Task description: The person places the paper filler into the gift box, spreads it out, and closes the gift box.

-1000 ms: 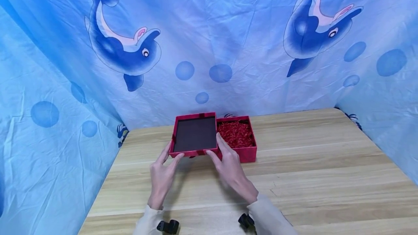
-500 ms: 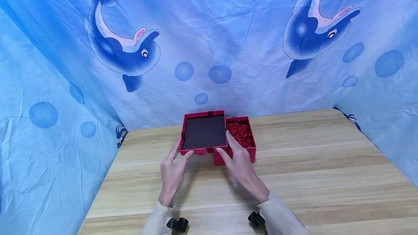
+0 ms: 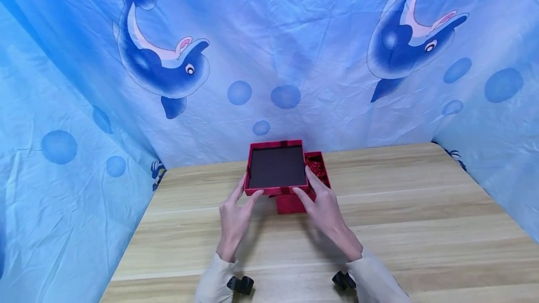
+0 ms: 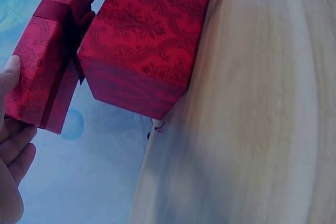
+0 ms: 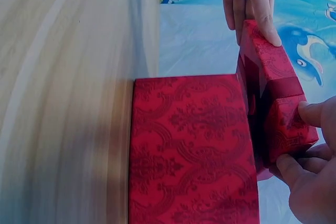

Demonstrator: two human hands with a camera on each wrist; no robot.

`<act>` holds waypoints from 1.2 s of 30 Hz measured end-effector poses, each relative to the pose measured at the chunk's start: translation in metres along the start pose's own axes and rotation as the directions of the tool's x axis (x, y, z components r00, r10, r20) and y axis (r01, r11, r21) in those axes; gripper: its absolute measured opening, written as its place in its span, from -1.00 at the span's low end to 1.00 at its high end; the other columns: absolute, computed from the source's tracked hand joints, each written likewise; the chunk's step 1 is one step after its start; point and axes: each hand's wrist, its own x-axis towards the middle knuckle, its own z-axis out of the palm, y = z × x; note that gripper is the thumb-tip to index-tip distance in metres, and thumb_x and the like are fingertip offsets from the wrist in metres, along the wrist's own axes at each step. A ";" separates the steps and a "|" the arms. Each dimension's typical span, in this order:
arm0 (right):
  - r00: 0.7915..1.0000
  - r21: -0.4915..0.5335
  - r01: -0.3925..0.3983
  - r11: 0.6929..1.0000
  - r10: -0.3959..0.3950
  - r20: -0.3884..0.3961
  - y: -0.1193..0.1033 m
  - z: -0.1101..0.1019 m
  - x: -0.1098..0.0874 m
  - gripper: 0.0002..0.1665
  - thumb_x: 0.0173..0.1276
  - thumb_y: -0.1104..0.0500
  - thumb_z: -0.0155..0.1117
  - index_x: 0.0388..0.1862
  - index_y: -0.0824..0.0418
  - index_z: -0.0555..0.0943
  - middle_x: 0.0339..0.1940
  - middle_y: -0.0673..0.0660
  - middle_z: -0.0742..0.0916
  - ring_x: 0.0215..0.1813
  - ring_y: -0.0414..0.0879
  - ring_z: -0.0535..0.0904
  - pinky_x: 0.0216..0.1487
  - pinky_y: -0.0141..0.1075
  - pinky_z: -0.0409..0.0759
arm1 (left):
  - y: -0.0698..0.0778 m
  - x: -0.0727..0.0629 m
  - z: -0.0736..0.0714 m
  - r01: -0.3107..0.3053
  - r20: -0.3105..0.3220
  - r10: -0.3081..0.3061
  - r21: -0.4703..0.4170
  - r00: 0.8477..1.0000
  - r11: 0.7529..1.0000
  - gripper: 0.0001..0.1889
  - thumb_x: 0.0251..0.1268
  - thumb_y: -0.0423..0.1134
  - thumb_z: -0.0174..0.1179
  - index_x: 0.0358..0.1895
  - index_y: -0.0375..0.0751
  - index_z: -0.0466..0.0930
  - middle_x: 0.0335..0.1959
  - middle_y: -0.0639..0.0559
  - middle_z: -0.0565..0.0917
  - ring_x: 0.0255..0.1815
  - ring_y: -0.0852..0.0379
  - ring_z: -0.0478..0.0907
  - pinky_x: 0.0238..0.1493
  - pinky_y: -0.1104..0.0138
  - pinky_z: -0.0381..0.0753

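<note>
A red box lid (image 3: 275, 167) with its dark inside facing up is held above the table by both hands. My left hand (image 3: 236, 214) grips its near left corner, thumb on the front side. My right hand (image 3: 326, 207) holds the near right corner the same way. Below the lid stands a red patterned box (image 3: 290, 205), partly hidden by it, with red shredded paper (image 3: 316, 165) showing inside. In the left wrist view, a dark ribbon (image 4: 52, 11) runs round the lid, its bow hanging on the side toward the box (image 4: 142, 30).
The pale wooden table (image 3: 400, 200) reaches out to both sides of the box. Behind it and at the sides hangs a blue curtain (image 3: 320, 60) printed with dolphins. Small black devices (image 3: 241, 285) sit at the wrists.
Both hands have carried the lid to the right and slightly up. It now covers most of the box opening, leaving only a strip of shredded paper in sight.
</note>
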 end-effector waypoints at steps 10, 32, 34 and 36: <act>0.998 -0.008 -0.057 0.998 0.057 0.003 0.007 -0.020 0.001 -0.17 0.36 0.25 0.49 0.51 0.48 0.35 0.44 0.39 0.51 0.45 0.23 0.43 0.35 0.10 0.47 | 0.010 0.002 0.019 -0.017 0.024 0.018 -0.032 1.000 0.999 -0.31 0.16 -0.12 0.57 0.38 -0.17 0.59 0.22 -0.11 0.66 0.15 -0.16 0.67 0.17 -0.05 0.63; 0.998 0.124 -0.065 0.990 0.064 0.005 0.023 -0.041 0.001 -0.21 0.38 0.36 0.43 0.52 0.47 0.34 0.44 0.40 0.51 0.35 0.24 0.54 0.15 -0.11 0.61 | 0.020 0.001 0.043 -0.052 0.046 0.053 -0.020 0.998 0.998 -0.29 0.19 -0.06 0.55 0.40 -0.22 0.57 0.26 -0.14 0.63 0.23 -0.10 0.62 0.13 0.03 0.68; 0.998 0.143 -0.058 0.988 0.059 -0.001 0.024 -0.042 0.002 -0.23 0.38 0.37 0.43 0.51 0.47 0.35 0.44 0.40 0.51 0.35 0.23 0.54 0.16 -0.13 0.60 | 0.021 0.001 0.045 -0.055 0.039 0.055 -0.009 0.998 0.998 -0.29 0.19 -0.07 0.55 0.40 -0.20 0.57 0.25 -0.14 0.63 0.22 -0.12 0.62 0.09 0.02 0.69; 0.998 0.159 -0.053 0.986 0.055 -0.008 0.025 -0.043 0.002 -0.24 0.38 0.38 0.42 0.50 0.47 0.37 0.43 0.40 0.52 0.35 0.23 0.54 0.16 -0.14 0.60 | 0.021 0.000 0.046 -0.055 0.032 0.055 -0.002 0.998 0.999 -0.30 0.19 -0.06 0.55 0.40 -0.19 0.57 0.24 -0.14 0.64 0.22 -0.14 0.63 0.05 0.02 0.70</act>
